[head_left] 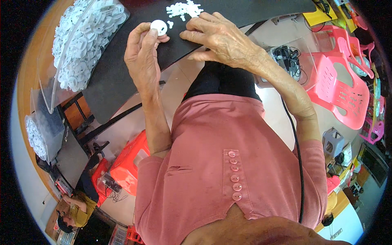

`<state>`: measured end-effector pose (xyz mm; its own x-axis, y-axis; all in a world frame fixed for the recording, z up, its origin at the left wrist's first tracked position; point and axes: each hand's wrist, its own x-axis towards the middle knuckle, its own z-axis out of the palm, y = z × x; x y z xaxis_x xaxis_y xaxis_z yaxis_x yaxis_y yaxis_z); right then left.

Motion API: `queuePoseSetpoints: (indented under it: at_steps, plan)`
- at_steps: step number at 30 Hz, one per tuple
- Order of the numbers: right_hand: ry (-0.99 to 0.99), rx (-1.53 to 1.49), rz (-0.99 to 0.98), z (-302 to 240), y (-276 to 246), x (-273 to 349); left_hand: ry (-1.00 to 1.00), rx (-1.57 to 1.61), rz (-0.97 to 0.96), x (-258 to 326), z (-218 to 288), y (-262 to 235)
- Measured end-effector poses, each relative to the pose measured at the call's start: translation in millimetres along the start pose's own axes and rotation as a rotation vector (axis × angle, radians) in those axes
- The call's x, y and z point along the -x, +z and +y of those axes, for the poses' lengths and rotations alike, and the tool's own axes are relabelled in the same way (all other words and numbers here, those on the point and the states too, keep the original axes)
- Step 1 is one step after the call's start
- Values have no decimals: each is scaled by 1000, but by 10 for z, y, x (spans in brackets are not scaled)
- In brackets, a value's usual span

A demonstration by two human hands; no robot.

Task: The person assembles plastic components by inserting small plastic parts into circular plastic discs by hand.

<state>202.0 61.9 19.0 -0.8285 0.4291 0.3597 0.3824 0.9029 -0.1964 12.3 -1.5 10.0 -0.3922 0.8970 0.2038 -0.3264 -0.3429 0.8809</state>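
Between the thumb and fingers of my left hand (143, 53) is a round white plastic disc (159, 27) with a small dark slot in its face. My right hand (218, 38) is over the dark table edge, its fingers bent and apart, and nothing shows between them. Just beyond its fingertips lies a pile of small white plastic pegs (179, 9). One loose white peg (170, 24) lies apart from the pile, close to the disc. The undersides of my right fingers are hidden.
A clear bin (51, 104) full of white plastic parts stands left on the dark table (108, 92). A clear box of black cables (286, 61) sits at right, by pink chairs (347, 94). A red stool (128, 167) is lower left; another person (77, 210) sits beyond.
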Motion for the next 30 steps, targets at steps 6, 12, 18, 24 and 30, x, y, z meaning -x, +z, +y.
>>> queuePoseSetpoints:
  at_steps: [6,12,18,24,30]
  plan:
    - [-85,-206,236,129,62,31,-2,-33,15,4,7,24]
    - [-11,-80,149,-113,25,13,12,-39,10,7,-15,5]
    - [50,124,117,-351,93,-13,23,-19,8,7,-35,9]
    - [-6,51,199,-250,117,46,37,-53,-8,9,-29,-6]
    - [54,-237,129,-10,-12,114,38,-43,-16,8,-36,-12]
